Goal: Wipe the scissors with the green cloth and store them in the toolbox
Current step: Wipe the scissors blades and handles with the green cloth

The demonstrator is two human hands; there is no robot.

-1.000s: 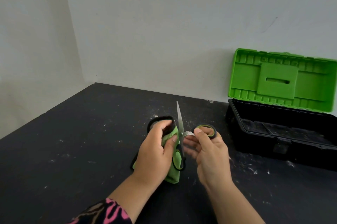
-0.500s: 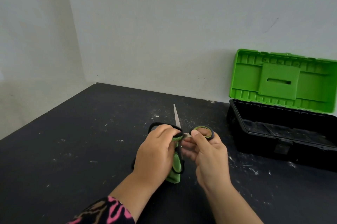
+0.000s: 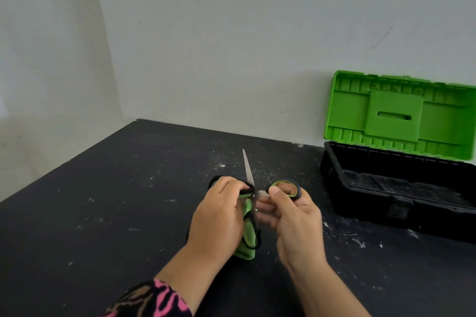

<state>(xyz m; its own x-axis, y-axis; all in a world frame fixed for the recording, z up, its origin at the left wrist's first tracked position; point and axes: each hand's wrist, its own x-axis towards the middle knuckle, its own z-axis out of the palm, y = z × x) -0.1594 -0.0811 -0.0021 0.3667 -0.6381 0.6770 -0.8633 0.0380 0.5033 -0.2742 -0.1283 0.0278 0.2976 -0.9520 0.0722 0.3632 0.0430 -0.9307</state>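
The scissors [image 3: 248, 169] have steel blades and black-and-green handles and are spread open. One blade points up and away above my hands. My right hand [image 3: 291, 224] grips the scissors by a handle loop at the upper right, thumb on the ring. My left hand [image 3: 219, 216] is closed around the green cloth [image 3: 247, 239], black-edged, pressed against the blade near the pivot. The other handle loop hangs low between my hands. The toolbox [image 3: 396, 198] stands open at the right, black tub, green lid upright.
A black tabletop [image 3: 116, 200] with white scuffs and specks spreads around my hands. White walls meet in a corner at the back left. The table's left edge runs diagonally. A patterned pink and black sleeve [image 3: 152, 301] covers my left forearm.
My left hand with the cloth has slid up along the blade toward the pivot, covering more of it. The blade tip has dropped slightly lower. The toolbox has not moved.
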